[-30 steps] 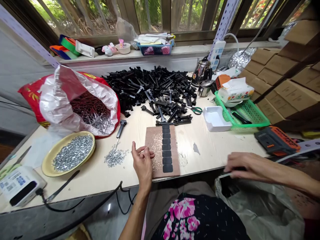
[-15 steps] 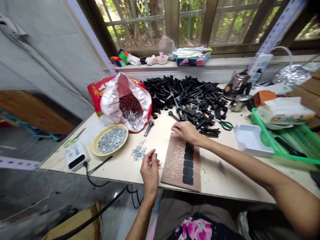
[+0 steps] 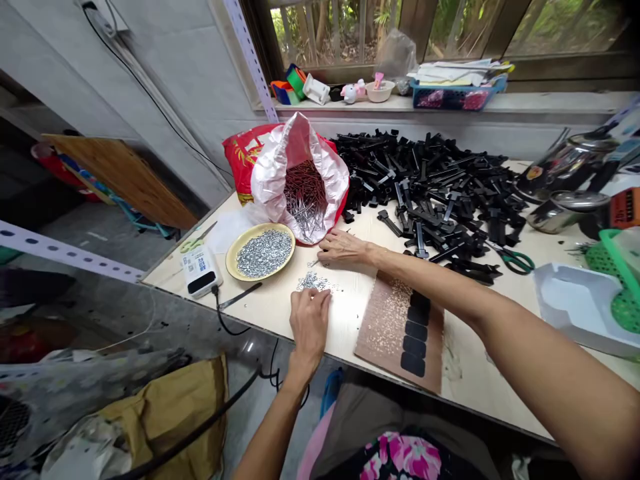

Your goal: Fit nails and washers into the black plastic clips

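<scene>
My left hand (image 3: 309, 323) is at the near edge of a small heap of shiny metal bits (image 3: 313, 281). Its thumb and forefinger are pinched together; what they hold is too small to make out. Palm down, my right hand (image 3: 345, 248) reaches across to the spot where a black-handled tool lay, just in front of the red and white bag (image 3: 267, 177). Its fingers are closed over that tool, hiding the handle. Beside my right forearm lies a brown board (image 3: 380, 333) bearing a column of black rounded squares (image 3: 415, 347) and pale flecks.
A yellow dish (image 3: 233, 263) of metal bits stands left, near a white device (image 3: 200, 270) and a dark flat strip (image 3: 241, 295). Black parts (image 3: 425, 180) are heaped at the back. Scissors (image 3: 517, 261), a white tray (image 3: 575, 300) and a green basket (image 3: 613, 267) are on the right.
My right hand has left the board's far edge and moved left onto the black-handled tool. My left hand has come to the metal heap and pinched. The view has swung left.
</scene>
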### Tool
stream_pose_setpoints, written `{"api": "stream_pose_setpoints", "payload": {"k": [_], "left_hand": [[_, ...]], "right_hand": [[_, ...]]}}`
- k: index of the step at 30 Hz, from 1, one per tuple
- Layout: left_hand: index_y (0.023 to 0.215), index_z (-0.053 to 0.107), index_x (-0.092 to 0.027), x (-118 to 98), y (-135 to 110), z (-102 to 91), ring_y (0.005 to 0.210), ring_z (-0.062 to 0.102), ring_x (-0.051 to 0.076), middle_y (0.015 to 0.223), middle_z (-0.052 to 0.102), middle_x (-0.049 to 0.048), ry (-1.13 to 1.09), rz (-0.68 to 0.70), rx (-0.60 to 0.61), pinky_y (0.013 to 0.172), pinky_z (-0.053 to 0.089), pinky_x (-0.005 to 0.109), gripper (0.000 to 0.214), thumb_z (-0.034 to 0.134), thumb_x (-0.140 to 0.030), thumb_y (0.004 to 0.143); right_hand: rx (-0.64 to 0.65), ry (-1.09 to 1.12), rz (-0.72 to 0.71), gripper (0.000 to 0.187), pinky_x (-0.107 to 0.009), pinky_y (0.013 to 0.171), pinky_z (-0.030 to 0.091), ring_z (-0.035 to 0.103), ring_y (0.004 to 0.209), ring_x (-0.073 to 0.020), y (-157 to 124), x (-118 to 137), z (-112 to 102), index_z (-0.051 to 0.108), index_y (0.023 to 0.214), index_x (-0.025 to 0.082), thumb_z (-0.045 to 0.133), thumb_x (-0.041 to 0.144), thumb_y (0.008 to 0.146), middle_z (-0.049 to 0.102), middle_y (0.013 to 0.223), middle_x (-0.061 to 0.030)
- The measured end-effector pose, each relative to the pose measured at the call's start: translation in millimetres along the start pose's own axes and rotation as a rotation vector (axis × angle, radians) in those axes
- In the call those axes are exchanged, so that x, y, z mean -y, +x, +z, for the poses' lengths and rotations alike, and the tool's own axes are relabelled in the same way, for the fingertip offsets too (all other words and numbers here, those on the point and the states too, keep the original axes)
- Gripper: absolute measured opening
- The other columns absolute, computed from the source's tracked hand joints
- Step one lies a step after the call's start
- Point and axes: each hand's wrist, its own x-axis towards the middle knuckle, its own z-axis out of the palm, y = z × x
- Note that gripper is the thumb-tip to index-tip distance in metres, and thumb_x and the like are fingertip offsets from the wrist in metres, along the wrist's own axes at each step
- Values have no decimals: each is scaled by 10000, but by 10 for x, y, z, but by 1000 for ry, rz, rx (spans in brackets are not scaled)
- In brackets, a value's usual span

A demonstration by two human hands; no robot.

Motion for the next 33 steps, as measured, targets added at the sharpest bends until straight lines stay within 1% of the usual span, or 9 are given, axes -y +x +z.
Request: {"api": "stream_pose_setpoints", "payload": {"k": [4,7,12,14,17,20,22,27,33], "left_hand": [[878,719,-245,-82,182,174,826,439,255,801,573,97,119,90,43,693,369,357,232,487,-259,885],[812,707,-228,-118,297,235,829,433,260,773,551,100,199,137,98,683,359,360,229,487,-215,872],[749,671,-194,-127,353,215,841,465,263,779,575,104,140,98,151,724,375,381,185,508,-150,825],[744,656,-191,-126,360,191,854,488,253,783,593,93,-9,33,136,764,385,385,139,536,-164,808],[771,639,-174,-163,378,142,773,534,199,769,619,61,-449,-203,94,759,414,358,101,584,-256,796],[803,620,-135,-277,389,81,622,536,120,754,626,38,-1016,-529,82,667,445,300,240,660,-362,734],[805,613,-116,-385,384,44,596,535,89,763,629,34,-1270,-641,75,642,454,271,303,722,-366,672],[780,606,-114,-590,338,1,600,541,66,681,601,-10,-1500,-656,28,645,469,239,305,786,-293,612],[776,626,-101,-654,313,-27,604,558,66,676,614,-7,-1600,-676,21,656,490,235,316,818,-260,583]], "right_hand": [[-8,-9,17,204,-360,768,332,438,824,-191,-83,-9,-24,564,993,232,365,267,968,580,932,-50],[-39,59,97,249,-356,778,358,452,844,-191,-141,-24,-137,560,1025,201,327,152,952,579,931,-65],[-321,303,428,297,-318,816,424,497,971,-183,-302,105,-682,577,1064,168,300,158,958,555,1073,-100],[-432,364,571,283,-308,849,436,511,1020,-183,-437,242,-957,592,1079,160,338,195,959,547,1122,-102],[-434,469,731,285,-296,805,463,566,921,-172,-685,503,-1245,610,1133,184,404,202,938,587,1044,-71],[-349,573,800,281,-272,721,470,587,805,-149,-872,763,-1325,636,1137,226,443,230,933,618,975,-41],[-311,598,803,266,-258,692,458,589,785,-143,-925,902,-1307,657,1108,235,451,266,943,628,958,-37],[-244,541,778,268,-247,679,411,579,782,-143,-921,1065,-1284,648,1134,265,455,259,949,631,917,-37],[-182,414,783,241,-235,645,356,564,788,-129,-940,1081,-1412,657,1081,256,456,249,948,622,904,-23]]}}
